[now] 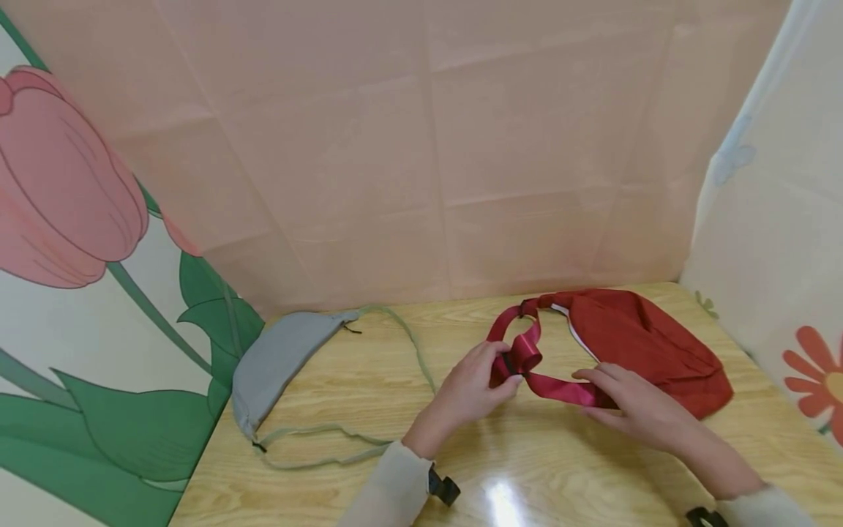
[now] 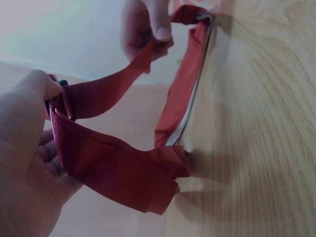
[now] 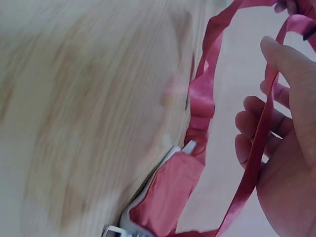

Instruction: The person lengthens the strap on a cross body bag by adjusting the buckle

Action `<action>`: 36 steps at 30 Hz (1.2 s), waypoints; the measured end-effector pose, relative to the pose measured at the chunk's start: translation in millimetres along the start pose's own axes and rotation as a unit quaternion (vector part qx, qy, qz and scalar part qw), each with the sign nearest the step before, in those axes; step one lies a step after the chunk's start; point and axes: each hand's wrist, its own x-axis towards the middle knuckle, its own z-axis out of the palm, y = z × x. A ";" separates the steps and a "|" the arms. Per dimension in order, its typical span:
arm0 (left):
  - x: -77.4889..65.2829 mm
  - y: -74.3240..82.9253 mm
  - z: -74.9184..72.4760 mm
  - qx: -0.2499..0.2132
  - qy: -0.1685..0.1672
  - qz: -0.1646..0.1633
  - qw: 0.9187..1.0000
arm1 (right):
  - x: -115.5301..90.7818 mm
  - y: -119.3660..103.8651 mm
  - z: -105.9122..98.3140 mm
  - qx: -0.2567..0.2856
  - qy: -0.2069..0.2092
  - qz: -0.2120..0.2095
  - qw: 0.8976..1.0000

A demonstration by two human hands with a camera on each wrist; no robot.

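Note:
A red sling bag [image 1: 648,344] lies on the right of the table, its red strap [image 1: 560,389] raised toward me in a loop. My left hand [image 1: 470,384] pinches the strap at a black slider [image 1: 508,364], thumb on one side and fingers on the other. A doubled length of strap [image 2: 113,168] hangs below that grip in the left wrist view. Closer to the bag, my right hand [image 1: 635,406] holds another stretch of strap between thumb and fingers. In the right wrist view this strap [image 3: 256,143] runs across the palm.
A grey waist bag [image 1: 283,366] lies on the left of the wooden table [image 1: 309,498], with its thin greenish strap [image 1: 329,430] looped toward the middle. A pinkish sheet [image 1: 369,161] hangs behind, and flower-printed sheets [image 1: 59,329] stand at the sides.

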 end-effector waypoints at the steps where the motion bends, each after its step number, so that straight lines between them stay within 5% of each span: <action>1: -0.1 -0.2 0.1 0.001 0.000 0.001 1.000 | 1.6 -1.7 0.5 0.003 0.004 -0.005 1.000; 12: -0.5 -2.0 0.7 0.001 -0.002 0.003 1.000 | 11.0 -10.6 5.2 0.037 0.003 -0.016 0.999; 36: -3.0 -4.8 -1.6 0.009 -0.006 -0.002 1.000 | -5.2 9.6 3.5 -0.006 0.043 -0.023 0.999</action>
